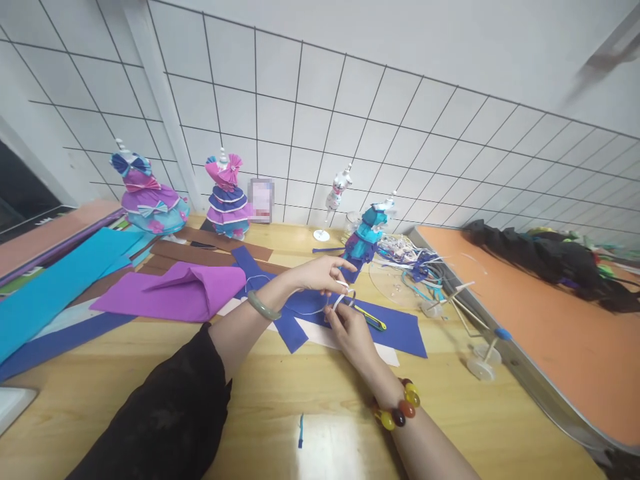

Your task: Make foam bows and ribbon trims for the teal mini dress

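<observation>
A thin white strip [339, 299] runs in a loop between my two hands. My left hand [320, 274] comes in from the upper left, its fingers closed on the strip's upper part while the index finger sticks out. Thumb and fingers of my right hand [353, 333] pinch the strip lower down. Both hands are just above dark blue sheets [404, 331] that lie over a pale pink sheet [387, 355]. A yellow-green utility knife [371, 319] rests on the blue right beside my right hand. A thin pale cord [305, 313] trails to the left under my left wrist.
Small dress forms in purple-blue dresses [149, 200] [227, 205], a teal dress [367, 233] and a bare form [339, 190] stand along the back. Folded purple sheet [175, 293] and teal sheets [65, 287] lie left. Ribbon scraps [405, 257] and a stick-and-wheel frame [483, 350] are right.
</observation>
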